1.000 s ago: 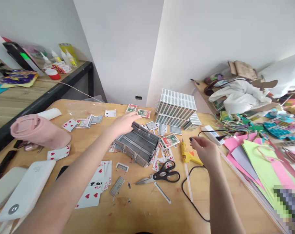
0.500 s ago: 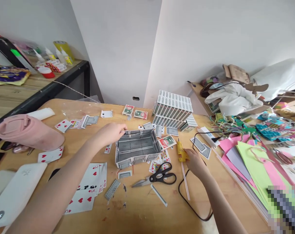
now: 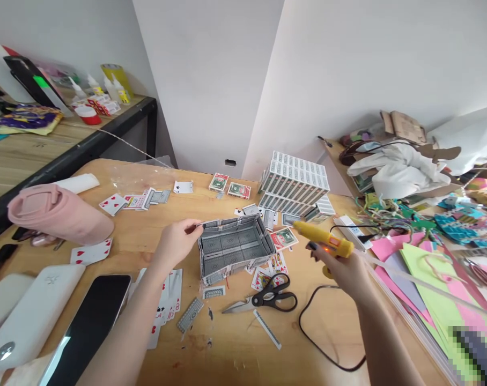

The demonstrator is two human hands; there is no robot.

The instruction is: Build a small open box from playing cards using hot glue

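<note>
An open box made of playing cards, grey backs showing inside, sits mid-table. My left hand pinches the box's upper left corner between thumb and fingers. In my right hand is a yellow glue gun, lifted off the table with its nozzle pointing left toward the box. A clear glue stick sticks out behind it, and its black cord loops on the table below. Black-handled scissors lie open in front of the box, among loose cards and a cut card strip.
Stacked card boxes stand behind the box, with two card packs to their left. At left lie a pink roll, a white power bank and a phone. Coloured paper and a power strip are at right.
My right hand has picked the glue gun up off the table and turned its nozzle leftward. My left hand has stayed at the box's corner. The camera view has shifted slightly.
</note>
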